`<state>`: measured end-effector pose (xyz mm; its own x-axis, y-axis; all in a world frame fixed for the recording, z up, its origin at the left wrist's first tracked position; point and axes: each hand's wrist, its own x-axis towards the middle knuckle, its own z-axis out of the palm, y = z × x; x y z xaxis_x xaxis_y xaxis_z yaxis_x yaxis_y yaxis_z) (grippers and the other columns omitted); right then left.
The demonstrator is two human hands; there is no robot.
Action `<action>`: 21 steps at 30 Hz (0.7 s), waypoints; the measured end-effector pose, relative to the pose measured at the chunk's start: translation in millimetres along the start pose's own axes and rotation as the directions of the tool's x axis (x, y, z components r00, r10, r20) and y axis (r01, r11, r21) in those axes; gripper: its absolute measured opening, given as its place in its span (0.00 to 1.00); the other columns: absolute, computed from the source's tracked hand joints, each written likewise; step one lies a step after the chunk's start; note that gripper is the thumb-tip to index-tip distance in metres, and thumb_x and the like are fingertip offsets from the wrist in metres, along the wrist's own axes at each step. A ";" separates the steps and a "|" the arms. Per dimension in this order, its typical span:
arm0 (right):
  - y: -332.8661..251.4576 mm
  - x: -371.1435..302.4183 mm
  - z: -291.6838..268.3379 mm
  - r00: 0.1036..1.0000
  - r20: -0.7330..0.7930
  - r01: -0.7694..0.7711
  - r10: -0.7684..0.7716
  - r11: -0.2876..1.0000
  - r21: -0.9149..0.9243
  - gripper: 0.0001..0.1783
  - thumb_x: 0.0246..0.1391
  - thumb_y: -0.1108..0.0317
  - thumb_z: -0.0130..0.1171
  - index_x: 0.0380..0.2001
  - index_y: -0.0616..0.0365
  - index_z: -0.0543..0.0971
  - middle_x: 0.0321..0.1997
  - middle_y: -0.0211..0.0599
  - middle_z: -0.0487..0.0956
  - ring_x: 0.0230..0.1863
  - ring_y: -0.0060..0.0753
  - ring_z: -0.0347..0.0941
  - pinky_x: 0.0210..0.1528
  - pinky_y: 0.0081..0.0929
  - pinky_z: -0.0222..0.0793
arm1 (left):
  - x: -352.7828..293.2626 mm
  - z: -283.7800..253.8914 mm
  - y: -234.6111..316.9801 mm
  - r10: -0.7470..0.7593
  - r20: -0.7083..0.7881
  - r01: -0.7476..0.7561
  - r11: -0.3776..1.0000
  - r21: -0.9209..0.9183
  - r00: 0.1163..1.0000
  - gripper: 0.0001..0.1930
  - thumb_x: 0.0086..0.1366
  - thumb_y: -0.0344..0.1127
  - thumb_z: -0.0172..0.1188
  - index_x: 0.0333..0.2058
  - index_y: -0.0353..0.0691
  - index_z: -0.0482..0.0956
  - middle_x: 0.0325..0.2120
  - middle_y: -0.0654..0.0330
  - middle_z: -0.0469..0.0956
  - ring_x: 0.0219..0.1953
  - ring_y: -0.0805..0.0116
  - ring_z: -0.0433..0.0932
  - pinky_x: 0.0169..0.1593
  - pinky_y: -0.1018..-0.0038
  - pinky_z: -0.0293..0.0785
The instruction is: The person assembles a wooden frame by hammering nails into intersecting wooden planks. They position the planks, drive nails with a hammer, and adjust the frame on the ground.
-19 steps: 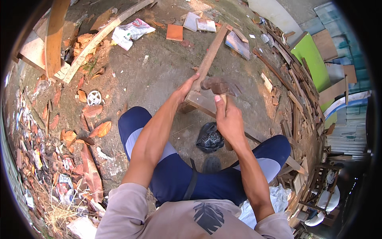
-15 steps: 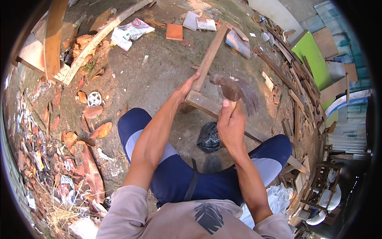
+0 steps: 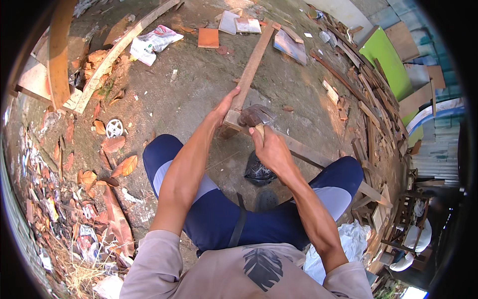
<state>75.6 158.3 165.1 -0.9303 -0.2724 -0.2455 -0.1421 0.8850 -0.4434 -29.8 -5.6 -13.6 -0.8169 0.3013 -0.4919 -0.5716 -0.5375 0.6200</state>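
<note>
Wooden plank [image 3: 249, 70] lies on the dirt ground [image 3: 189, 84], its near end pinned by the left hand [image 3: 226, 104], fingers wrapped over the edge. Right hand [image 3: 269, 149] grips the handle of a hammer [image 3: 255, 115], whose blurred head sits just beside those fingers. A strike drifting left could crush them, or the plank could skid.

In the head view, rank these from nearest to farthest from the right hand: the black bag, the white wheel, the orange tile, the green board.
Measured from the right hand, which holds the hammer:
1. Black bag, on the ground just below the hand.
2. Orange tile, up and to the left, on the dirt.
3. White wheel at far left and green board at upper right: too close to call.
</note>
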 end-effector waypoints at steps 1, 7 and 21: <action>-16.4 -2.2 -13.7 0.999 -0.032 0.020 -0.018 0.999 0.035 0.28 0.71 0.49 0.49 0.46 0.72 0.76 0.28 0.69 0.78 0.33 0.76 0.77 0.37 0.58 0.71 | 0.0 -5.9 0.1 0.026 0.004 -0.026 1.000 -0.012 1.000 0.39 0.67 0.72 0.50 0.53 0.36 0.76 0.31 0.55 0.79 0.27 0.66 0.80 0.31 0.67 0.78; -30.8 -15.3 -17.9 0.909 -0.370 0.281 -0.195 0.940 0.195 0.29 0.70 0.51 0.51 0.45 0.75 0.76 0.23 0.67 0.78 0.28 0.75 0.77 0.33 0.55 0.73 | 3.4 -13.1 0.2 0.036 0.004 -0.036 0.996 0.084 0.999 0.38 0.67 0.70 0.50 0.54 0.36 0.76 0.30 0.57 0.78 0.26 0.68 0.79 0.28 0.70 0.77; -9.3 -6.8 -0.9 0.999 -0.025 0.031 -0.029 0.997 0.068 0.31 0.70 0.47 0.50 0.37 0.73 0.77 0.25 0.72 0.78 0.32 0.76 0.77 0.37 0.62 0.71 | 4.4 -15.7 -2.6 0.001 -0.040 0.000 0.999 0.037 0.999 0.41 0.66 0.70 0.51 0.59 0.37 0.73 0.39 0.51 0.81 0.34 0.64 0.82 0.39 0.66 0.80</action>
<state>82.9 152.3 171.7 -0.9340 -0.2884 -0.2108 -0.1472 0.8484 -0.5084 -30.6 -15.2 -27.0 -0.8139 0.2692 -0.5148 -0.5742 -0.5076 0.6424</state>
